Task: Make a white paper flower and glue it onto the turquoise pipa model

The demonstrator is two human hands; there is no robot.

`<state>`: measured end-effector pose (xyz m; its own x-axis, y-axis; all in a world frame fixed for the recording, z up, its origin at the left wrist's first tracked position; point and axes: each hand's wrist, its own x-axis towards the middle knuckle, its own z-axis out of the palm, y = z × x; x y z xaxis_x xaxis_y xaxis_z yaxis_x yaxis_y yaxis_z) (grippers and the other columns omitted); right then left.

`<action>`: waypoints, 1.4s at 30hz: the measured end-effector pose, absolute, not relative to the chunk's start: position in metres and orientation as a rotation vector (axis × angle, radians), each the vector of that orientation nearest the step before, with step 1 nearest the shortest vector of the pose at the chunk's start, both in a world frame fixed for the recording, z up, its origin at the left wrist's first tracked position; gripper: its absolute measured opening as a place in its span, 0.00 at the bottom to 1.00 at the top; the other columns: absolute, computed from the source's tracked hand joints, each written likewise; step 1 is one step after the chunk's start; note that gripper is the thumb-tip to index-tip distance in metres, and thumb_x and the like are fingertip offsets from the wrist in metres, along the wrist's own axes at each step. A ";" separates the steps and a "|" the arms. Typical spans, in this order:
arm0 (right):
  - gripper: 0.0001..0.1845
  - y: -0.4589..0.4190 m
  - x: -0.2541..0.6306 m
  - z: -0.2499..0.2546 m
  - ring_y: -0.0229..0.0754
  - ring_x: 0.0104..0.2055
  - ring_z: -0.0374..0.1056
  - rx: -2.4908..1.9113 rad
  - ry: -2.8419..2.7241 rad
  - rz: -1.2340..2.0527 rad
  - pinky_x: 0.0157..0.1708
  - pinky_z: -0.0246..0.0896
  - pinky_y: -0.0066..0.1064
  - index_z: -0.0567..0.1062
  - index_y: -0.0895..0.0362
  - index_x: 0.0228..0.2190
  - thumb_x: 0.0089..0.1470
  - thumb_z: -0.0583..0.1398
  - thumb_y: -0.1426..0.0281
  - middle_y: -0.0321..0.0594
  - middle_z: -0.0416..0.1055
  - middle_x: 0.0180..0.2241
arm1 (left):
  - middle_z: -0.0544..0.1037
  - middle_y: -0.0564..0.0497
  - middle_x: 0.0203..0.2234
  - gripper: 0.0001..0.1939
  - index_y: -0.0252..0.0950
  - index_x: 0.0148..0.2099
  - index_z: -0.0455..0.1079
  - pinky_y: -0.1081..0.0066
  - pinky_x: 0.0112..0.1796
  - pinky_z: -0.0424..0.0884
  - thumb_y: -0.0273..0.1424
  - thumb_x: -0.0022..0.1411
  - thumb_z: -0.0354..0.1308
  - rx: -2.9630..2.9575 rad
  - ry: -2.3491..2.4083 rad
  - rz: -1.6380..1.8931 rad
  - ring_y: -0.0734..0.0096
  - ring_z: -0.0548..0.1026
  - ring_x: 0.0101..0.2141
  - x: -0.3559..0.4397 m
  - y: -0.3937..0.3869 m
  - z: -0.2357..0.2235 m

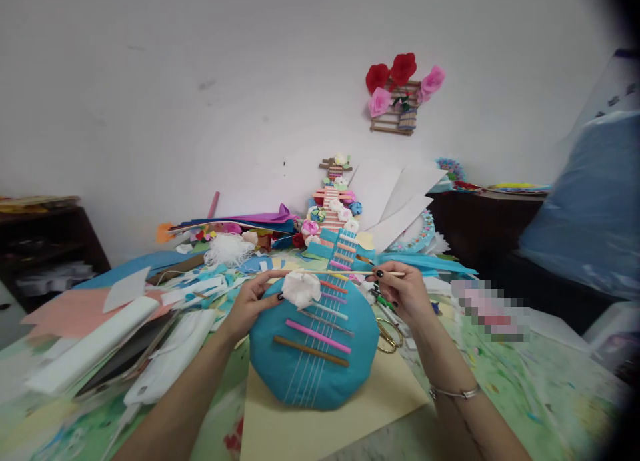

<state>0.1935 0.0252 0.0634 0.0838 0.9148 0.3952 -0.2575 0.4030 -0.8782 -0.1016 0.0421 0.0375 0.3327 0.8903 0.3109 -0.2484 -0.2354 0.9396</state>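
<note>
A blue round-bodied craft guitar (320, 381) lies before me, with white strings running up its neck and coloured sticks across them. My left hand (255, 304) is closed at the guitar's upper left, its fingers pinching a white crinkled paper flower (301, 290). Between the fingers of my right hand (400, 288) is a thin wooden stick (345, 272), held level across the base of the neck. The stick's left part passes along the flower's top edge; whether it touches the flower I cannot tell. Gold-handled scissors (389, 335) lie just below my right hand.
A cream paper sheet (330, 434) lies under the guitar. To the left are a white roll (95, 346), a dark tablet-like device (131, 354) and a white power strip (173, 354). White yarn (229, 249), paper scraps and a flower-covered stick craft (333, 204) stand toward the wall.
</note>
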 end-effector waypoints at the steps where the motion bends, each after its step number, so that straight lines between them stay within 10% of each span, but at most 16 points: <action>1: 0.09 0.025 0.193 0.063 0.26 0.09 0.52 -0.724 -1.161 0.995 0.08 0.42 0.21 0.75 0.60 0.21 0.38 0.68 0.68 0.42 0.76 0.20 | 0.80 0.47 0.34 0.22 0.38 0.47 0.70 0.68 0.30 0.75 0.30 0.48 0.66 1.407 0.629 1.206 0.60 0.79 0.31 -0.102 0.042 0.037; 18: 0.07 0.023 0.190 0.066 0.25 0.11 0.46 -0.702 -1.187 0.942 0.12 0.36 0.23 0.76 0.60 0.22 0.39 0.67 0.69 0.42 0.75 0.20 | 0.80 0.45 0.35 0.22 0.37 0.48 0.70 0.66 0.30 0.74 0.31 0.49 0.65 1.397 0.653 1.181 0.58 0.78 0.30 -0.101 0.039 0.038; 23: 0.08 0.018 0.201 0.068 0.31 0.18 0.58 -0.623 -1.009 0.625 0.20 0.53 0.25 0.76 0.55 0.32 0.48 0.62 0.67 0.38 0.76 0.28 | 0.81 0.46 0.32 0.25 0.35 0.47 0.70 0.68 0.31 0.74 0.30 0.44 0.68 1.300 0.730 1.241 0.59 0.79 0.30 -0.102 0.045 0.035; 28: 0.15 0.000 0.216 0.034 0.43 0.38 0.67 -1.173 -1.502 -0.005 0.38 0.61 0.35 0.75 0.56 0.40 0.56 0.50 0.71 0.44 0.74 0.40 | 0.81 0.51 0.26 0.30 0.35 0.49 0.68 0.72 0.26 0.73 0.27 0.40 0.69 1.062 0.857 1.412 0.66 0.77 0.23 -0.112 0.059 0.030; 33: 0.17 -0.033 0.205 -0.009 0.48 0.41 0.65 -1.342 -1.841 -0.075 0.40 0.56 0.40 0.76 0.52 0.38 0.48 0.57 0.79 0.43 0.77 0.36 | 0.81 0.57 0.27 0.28 0.37 0.49 0.69 0.76 0.29 0.74 0.22 0.43 0.65 0.880 0.911 1.560 0.72 0.77 0.25 -0.123 0.069 0.026; 38: 0.25 -0.062 0.213 -0.013 0.56 0.54 0.57 -1.639 -2.092 -0.394 0.46 0.50 0.48 0.67 0.43 0.51 0.51 0.61 0.71 0.42 0.67 0.54 | 0.80 0.59 0.29 0.22 0.37 0.48 0.70 0.76 0.29 0.75 0.22 0.48 0.62 0.829 0.972 1.568 0.72 0.76 0.26 -0.124 0.072 0.020; 42: 0.27 -0.071 0.249 -0.013 0.61 0.51 0.59 -2.007 -1.582 -0.520 0.44 0.52 0.49 0.65 0.58 0.54 0.52 0.59 0.68 0.56 0.67 0.51 | 0.80 0.59 0.26 0.20 0.38 0.48 0.70 0.74 0.27 0.75 0.21 0.51 0.58 0.749 1.011 1.540 0.72 0.76 0.24 -0.120 0.072 0.012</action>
<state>0.2485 -0.0707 -0.0129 0.2413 0.7676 0.5938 0.9702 -0.1762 -0.1665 -0.1198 0.0722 0.0118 -0.2067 0.9769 -0.0546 -0.4389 -0.0427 0.8975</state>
